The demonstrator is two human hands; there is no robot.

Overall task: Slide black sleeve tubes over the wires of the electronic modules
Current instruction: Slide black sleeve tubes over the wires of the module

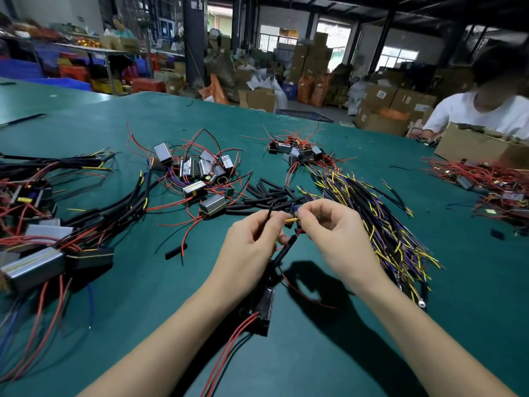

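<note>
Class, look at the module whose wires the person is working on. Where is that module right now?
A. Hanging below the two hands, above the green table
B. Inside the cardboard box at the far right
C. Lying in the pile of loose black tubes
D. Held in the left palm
A: the black module dangles by its wires under the left hand and right hand, casting a shadow on the table.

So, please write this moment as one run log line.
left hand: pinches sleeve | right hand: pinches wires | module: hanging | sleeving: unfinished
</note>
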